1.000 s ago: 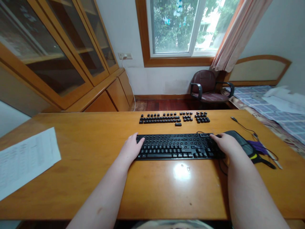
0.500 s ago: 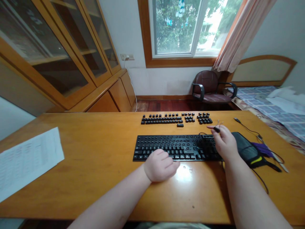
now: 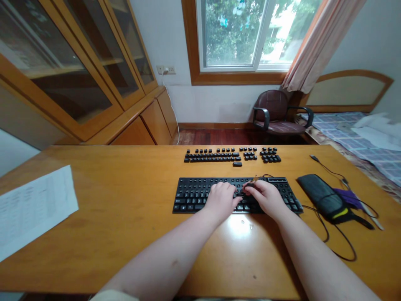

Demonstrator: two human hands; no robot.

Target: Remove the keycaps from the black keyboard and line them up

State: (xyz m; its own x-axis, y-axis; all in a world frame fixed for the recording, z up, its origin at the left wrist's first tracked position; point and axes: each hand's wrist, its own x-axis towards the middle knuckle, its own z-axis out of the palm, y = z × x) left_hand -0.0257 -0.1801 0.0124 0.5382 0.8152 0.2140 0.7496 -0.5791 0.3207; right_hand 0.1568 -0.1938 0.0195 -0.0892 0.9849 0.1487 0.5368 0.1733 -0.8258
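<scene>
A black keyboard lies on the wooden desk in front of me. Both hands meet over its middle. My right hand is closed in a pinch on a small wire keycap puller, its tip down at the keys. My left hand rests on the keys beside it with fingers curled, fingertips almost touching the right hand; what they hold, if anything, is hidden. Rows of loose black keycaps are laid out behind the keyboard.
A black pouch lies right of the keyboard with a purple item and a black cable around it. A printed sheet sits at the desk's left edge. Beyond the desk stand a chair, cabinets and a bed.
My right hand came in from the keyboard's right end, carrying the wire tool to the middle. My left hand moved from the left end, off the desk front, onto the middle keys.
</scene>
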